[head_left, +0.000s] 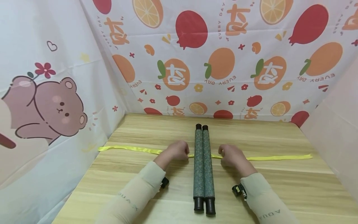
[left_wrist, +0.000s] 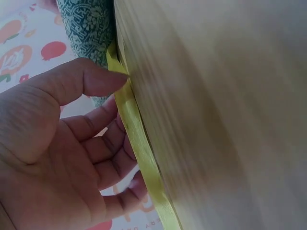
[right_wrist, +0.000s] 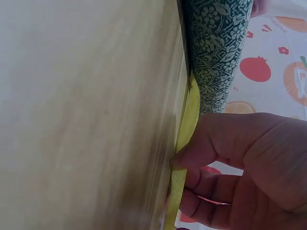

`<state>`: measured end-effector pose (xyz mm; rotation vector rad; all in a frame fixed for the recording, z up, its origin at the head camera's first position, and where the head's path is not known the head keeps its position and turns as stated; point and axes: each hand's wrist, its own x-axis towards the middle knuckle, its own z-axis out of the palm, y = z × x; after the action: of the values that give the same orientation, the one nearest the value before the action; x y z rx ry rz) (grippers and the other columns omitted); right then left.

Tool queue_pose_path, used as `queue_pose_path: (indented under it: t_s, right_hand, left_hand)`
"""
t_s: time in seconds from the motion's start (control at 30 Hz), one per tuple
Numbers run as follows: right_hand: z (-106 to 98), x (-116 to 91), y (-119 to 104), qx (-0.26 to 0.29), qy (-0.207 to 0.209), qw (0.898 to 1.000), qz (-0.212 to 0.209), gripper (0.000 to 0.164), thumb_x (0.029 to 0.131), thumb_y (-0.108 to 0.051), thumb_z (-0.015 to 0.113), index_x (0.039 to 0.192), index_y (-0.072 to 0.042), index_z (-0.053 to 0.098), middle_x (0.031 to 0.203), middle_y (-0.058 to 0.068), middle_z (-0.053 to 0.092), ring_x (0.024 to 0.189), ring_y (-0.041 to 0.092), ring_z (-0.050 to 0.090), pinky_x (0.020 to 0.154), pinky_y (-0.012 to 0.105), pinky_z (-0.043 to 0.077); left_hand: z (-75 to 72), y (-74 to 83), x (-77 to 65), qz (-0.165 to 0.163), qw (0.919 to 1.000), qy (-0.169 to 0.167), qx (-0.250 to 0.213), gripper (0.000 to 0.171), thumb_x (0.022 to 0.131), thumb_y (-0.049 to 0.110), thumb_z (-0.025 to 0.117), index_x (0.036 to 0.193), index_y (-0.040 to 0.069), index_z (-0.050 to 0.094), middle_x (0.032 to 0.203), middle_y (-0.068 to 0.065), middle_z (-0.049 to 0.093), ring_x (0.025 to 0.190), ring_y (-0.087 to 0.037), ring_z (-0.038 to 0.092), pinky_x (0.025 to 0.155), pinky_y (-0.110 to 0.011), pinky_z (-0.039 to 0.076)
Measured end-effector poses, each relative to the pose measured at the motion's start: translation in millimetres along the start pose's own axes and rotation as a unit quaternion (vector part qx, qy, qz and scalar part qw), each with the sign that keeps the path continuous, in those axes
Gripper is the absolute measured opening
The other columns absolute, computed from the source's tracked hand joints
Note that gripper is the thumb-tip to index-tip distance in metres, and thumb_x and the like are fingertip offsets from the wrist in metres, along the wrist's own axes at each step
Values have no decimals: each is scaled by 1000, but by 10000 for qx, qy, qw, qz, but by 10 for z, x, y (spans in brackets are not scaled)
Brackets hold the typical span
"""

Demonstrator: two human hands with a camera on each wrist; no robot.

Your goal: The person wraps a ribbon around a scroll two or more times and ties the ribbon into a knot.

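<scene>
Two green patterned scroll rolls point(head_left: 199, 161) with black end knobs lie side by side, lengthwise on the wooden table point(head_left: 117, 193). A yellow ribbon point(head_left: 134, 149) runs crosswise beneath them, out to both sides. To the left of the rolls, my left hand point(head_left: 176, 150) has its fingers curled at the ribbon. In the left wrist view its thumb crosses the ribbon point(left_wrist: 139, 139), with the other fingers behind. Right of the rolls, my right hand point(head_left: 232, 154) pinches the ribbon point(right_wrist: 188, 120) between thumb and index finger, close to the patterned roll point(right_wrist: 213, 52).
Fruit-printed cloth point(head_left: 193, 62) hangs behind the table's back edge. At the left side hangs a white cloth with a bear print point(head_left: 60, 105); a pale cloth point(head_left: 341, 146) borders the right. Small black cameras point(head_left: 238, 189) sit at both wrists.
</scene>
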<state>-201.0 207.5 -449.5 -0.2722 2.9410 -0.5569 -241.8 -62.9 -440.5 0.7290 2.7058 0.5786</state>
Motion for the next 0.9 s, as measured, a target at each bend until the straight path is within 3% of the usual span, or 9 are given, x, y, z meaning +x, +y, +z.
queue_pose_path:
  t_s: [0.1, 0.3, 0.47, 0.6, 0.73, 0.9]
  right_hand:
    - [11, 17, 3, -33, -153, 9999, 43, 33, 67, 4, 67, 95, -12, 64, 88, 3, 62, 77, 21, 55, 65, 37, 46]
    - [14, 45, 16, 12, -106, 9999, 61, 17, 72, 2, 62, 79, -13, 59, 75, 1, 55, 68, 19, 50, 58, 32, 39]
    - [6, 67, 34, 173, -4, 9998, 4, 16, 85, -2, 55, 71, -11, 55, 66, 2, 52, 60, 17, 46, 55, 30, 36]
    - [5, 70, 70, 337, -9, 9994, 64, 11, 81, -2, 59, 77, -12, 57, 75, 3, 55, 67, 19, 48, 60, 32, 39]
    - [-22, 67, 99, 547, 124, 9983, 185, 25, 73, 6, 60, 88, -13, 60, 87, 4, 59, 74, 21, 52, 63, 34, 42]
    - [-61, 89, 120, 601, 602, 9962, 171, 27, 77, 6, 60, 98, -11, 64, 89, 8, 61, 75, 22, 54, 64, 37, 45]
  left_hand:
    - [31, 32, 32, -97, 9997, -134, 164, 38, 77, 12, 75, 56, 18, 44, 54, 7, 36, 51, -9, 31, 50, -27, 27]
    - [34, 83, 38, -413, 9981, -60, 456, 17, 81, 18, 74, 66, 20, 65, 70, 9, 59, 62, -10, 51, 63, -34, 46]
    - [18, 87, 19, -518, 9980, 126, 342, 16, 82, 13, 65, 68, 15, 59, 64, 8, 51, 56, -10, 45, 55, -30, 40]
    - [-7, 80, -4, -473, 9980, 409, 57, 7, 81, 10, 63, 80, 13, 57, 70, 4, 53, 60, -12, 47, 56, -29, 41]
    - [-39, 79, -20, -385, 9978, 491, -237, 14, 80, 7, 69, 90, 9, 58, 81, -1, 58, 70, -17, 52, 63, -31, 44]
    - [-62, 77, -20, -314, 9973, 587, -310, 23, 76, 1, 74, 94, 8, 62, 93, -5, 62, 81, -19, 54, 72, -35, 48]
